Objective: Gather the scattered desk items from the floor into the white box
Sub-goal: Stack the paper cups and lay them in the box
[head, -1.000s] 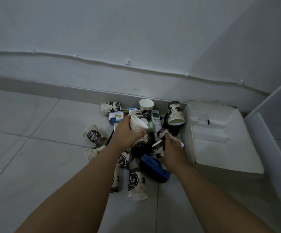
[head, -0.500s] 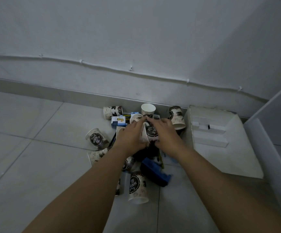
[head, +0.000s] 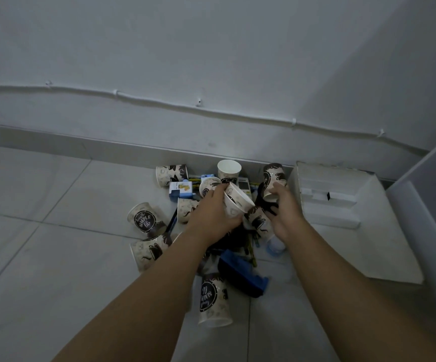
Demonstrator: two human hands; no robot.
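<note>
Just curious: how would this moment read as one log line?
left hand: grips paper cup | right hand: touches another cup, hold unclear | white box: no cups inside

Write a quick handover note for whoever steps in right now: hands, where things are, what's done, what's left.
Left hand grips nested paper cups above the pile. Right hand reaches for the cup by the box; whether it grips yet is unclear.
White box sits right of the pile; no gathered items visible in it.
Left: loose cups, e.g. the front cup, the blue case, small blue-white carton, pens, all on the floor.
</note>
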